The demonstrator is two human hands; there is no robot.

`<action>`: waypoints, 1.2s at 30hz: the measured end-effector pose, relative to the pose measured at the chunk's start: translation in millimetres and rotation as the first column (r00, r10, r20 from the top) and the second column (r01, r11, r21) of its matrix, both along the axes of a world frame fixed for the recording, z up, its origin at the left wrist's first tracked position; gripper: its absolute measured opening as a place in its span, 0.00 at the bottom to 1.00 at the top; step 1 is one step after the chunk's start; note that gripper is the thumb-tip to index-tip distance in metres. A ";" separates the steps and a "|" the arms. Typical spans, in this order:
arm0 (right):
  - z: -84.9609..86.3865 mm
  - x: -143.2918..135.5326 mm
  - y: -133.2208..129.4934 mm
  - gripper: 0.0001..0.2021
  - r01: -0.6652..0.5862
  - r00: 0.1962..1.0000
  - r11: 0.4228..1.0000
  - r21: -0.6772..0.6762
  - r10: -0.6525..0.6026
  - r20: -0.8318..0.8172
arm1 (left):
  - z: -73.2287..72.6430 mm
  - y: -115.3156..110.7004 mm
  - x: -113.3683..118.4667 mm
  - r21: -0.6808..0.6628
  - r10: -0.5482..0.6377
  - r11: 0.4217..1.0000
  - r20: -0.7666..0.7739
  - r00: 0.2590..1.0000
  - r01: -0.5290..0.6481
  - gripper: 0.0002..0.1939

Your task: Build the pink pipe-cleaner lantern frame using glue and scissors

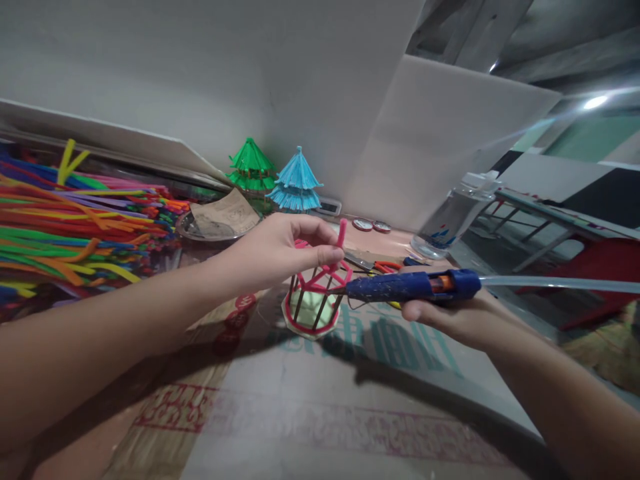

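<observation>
Between thumb and fingers, my left hand pinches a short pink pipe cleaner standing upright at the top of a small frame. That frame has dark posts, a pink ring above, a red ring below and a pale many-sided base. My right hand is wrapped round a blue hot glue gun, its nozzle pointing left at the frame's upper ring. Whether the nozzle touches the ring I cannot tell. A clear glue stick trails out of the gun's back end.
Bundles of coloured pipe cleaners lie at left beside a metal bowl. Behind stand a green tiered roof and a blue one. A clear bottle, orange-handled pliers and small round tins are near the back board.
</observation>
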State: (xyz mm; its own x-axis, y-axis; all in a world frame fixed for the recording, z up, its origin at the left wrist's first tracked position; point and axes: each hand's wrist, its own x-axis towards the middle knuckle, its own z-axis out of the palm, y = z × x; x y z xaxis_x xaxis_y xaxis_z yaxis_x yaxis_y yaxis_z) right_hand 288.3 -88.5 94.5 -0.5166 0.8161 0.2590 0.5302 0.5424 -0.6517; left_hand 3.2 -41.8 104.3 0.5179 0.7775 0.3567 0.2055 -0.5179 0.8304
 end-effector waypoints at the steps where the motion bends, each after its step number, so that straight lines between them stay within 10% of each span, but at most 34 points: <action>1: 0.3 -0.4 -0.1 0.18 0.008 1.000 1.000 0.007 -0.008 0.007 | 0.2 -0.3 0.0 -0.005 -0.002 1.000 0.000 1.000 0.002 0.10; 22: 8.8 -4.1 -3.1 0.19 0.054 0.999 0.992 0.113 -0.054 -0.005 | -0.6 -0.4 -0.2 0.032 0.001 0.999 -0.025 1.000 0.000 0.10; 36: 15.5 9.9 5.4 0.22 -0.156 0.983 0.970 -0.187 0.171 0.065 | -5.4 3.1 0.6 -0.018 -0.018 1.000 0.052 0.999 0.019 0.11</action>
